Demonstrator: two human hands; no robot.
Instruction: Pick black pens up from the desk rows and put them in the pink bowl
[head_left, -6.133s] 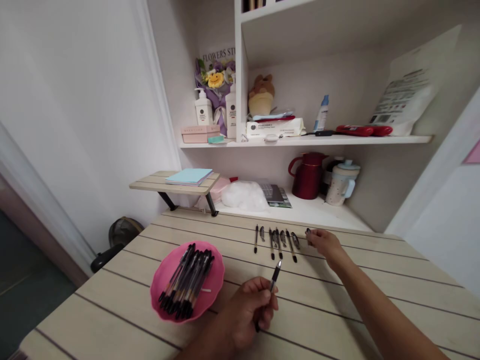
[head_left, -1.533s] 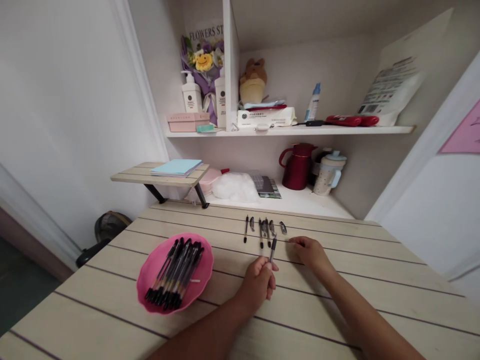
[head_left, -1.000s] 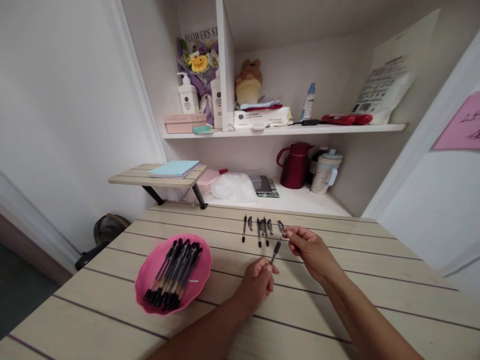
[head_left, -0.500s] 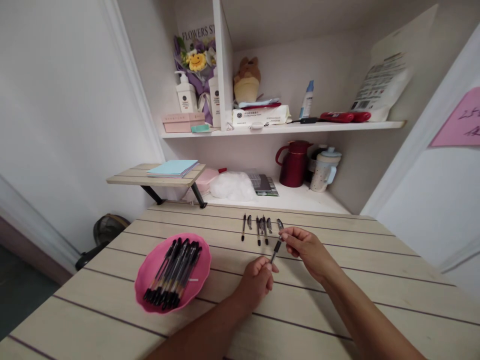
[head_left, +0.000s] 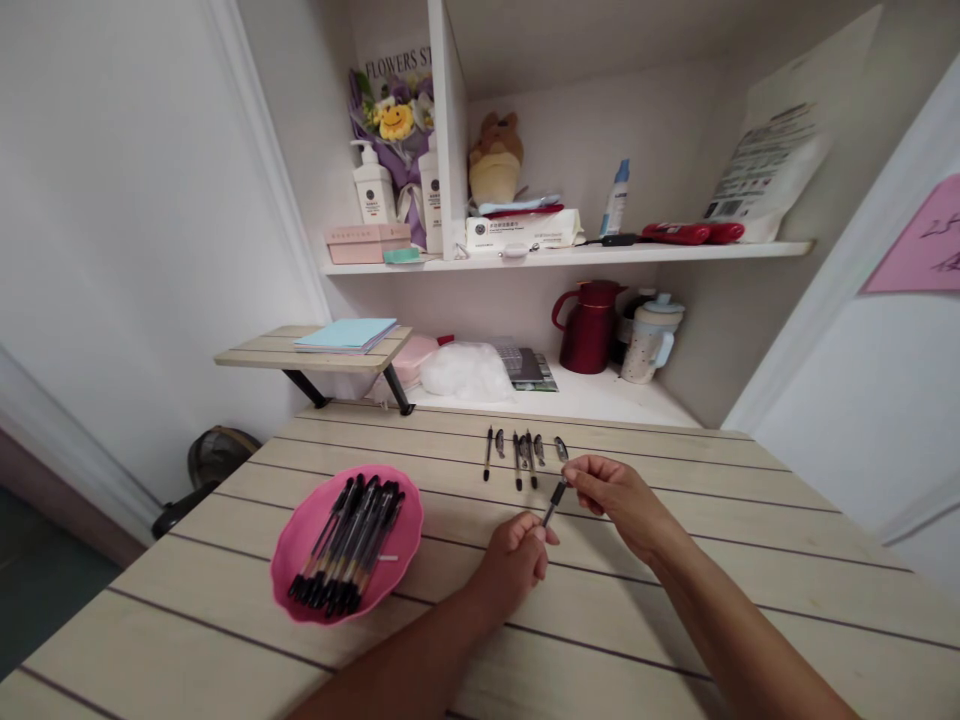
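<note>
My left hand (head_left: 519,555) is closed round the lower barrel of a gel pen (head_left: 555,497) with a black grip. At the pen's far end the thumb and forefinger of my right hand (head_left: 606,492) pinch the tip; whatever small part lies between them is hidden. Just beyond, on the table, lie capless pens, one at the left (head_left: 488,455) and two side by side (head_left: 532,462). Black pen caps are among them, one of them (head_left: 561,449) close to my right fingers. A pink scalloped bowl (head_left: 289,540) to the left holds a heap of black-capped pens (head_left: 349,545).
A small raised stand (head_left: 255,345) with blue paper (head_left: 346,334) on it is at the back left. Behind the table are a white plastic bag (head_left: 466,372), a red jug (head_left: 591,328) and a pale cup (head_left: 649,340). A loaded shelf (head_left: 637,252) runs above.
Both hands keep nearly the same place on the pen. My right fingers are slightly farther from the nearest cap, which shows more fully.
</note>
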